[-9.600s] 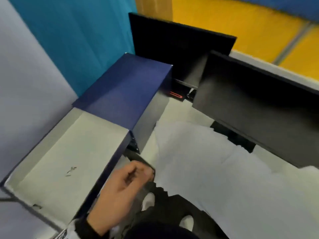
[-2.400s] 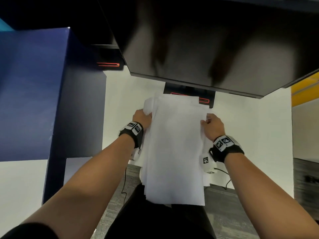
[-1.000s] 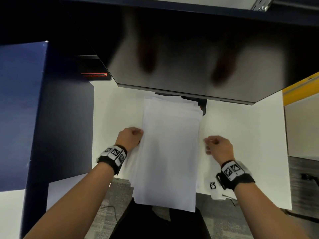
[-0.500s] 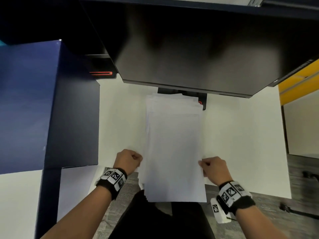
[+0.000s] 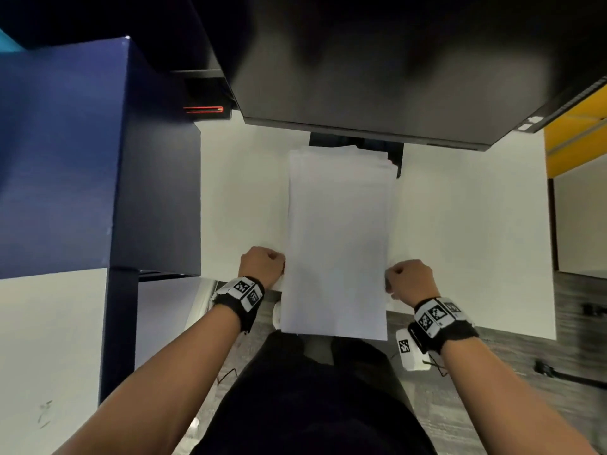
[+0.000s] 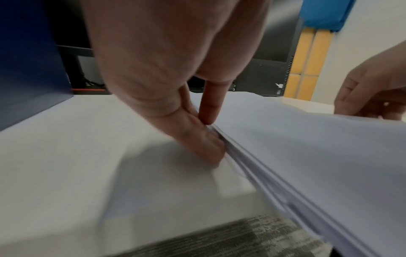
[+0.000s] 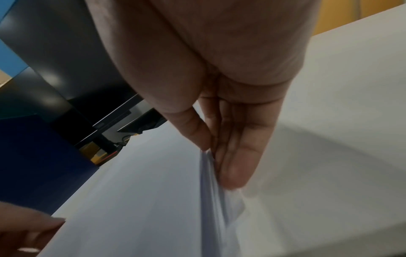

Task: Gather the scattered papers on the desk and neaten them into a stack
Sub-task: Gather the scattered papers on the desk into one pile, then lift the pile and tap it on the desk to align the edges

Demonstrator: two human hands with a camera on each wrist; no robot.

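Paper stack (image 5: 338,238): a pile of white sheets lying lengthwise on the white desk (image 5: 473,231), its far end reaching the monitor stand (image 5: 397,152) and its near end hanging over the desk's front edge. The far edges are slightly stepped; the long sides look nearly flush.
Left hand (image 5: 262,266): set against the stack's left long edge near the front. In the left wrist view the thumb lies on top of the sheets and the fingers (image 6: 197,139) curl under the edge, pinching it and lifting it a little off the desk.
Right hand (image 5: 410,279): set against the right long edge, directly opposite the left. In the right wrist view the thumb (image 7: 193,128) and fingers (image 7: 239,156) pinch the sheet edges between them.
Wrists: each carries a black band with black-and-white square markers.
Monitor (image 5: 394,67): dark screen overhanging the far end of the stack.
Blue box (image 5: 65,152): tall, dark blue, standing at the desk's left side, well apart from the stack.
Floor (image 5: 574,362): grey carpet below the desk's front edge.
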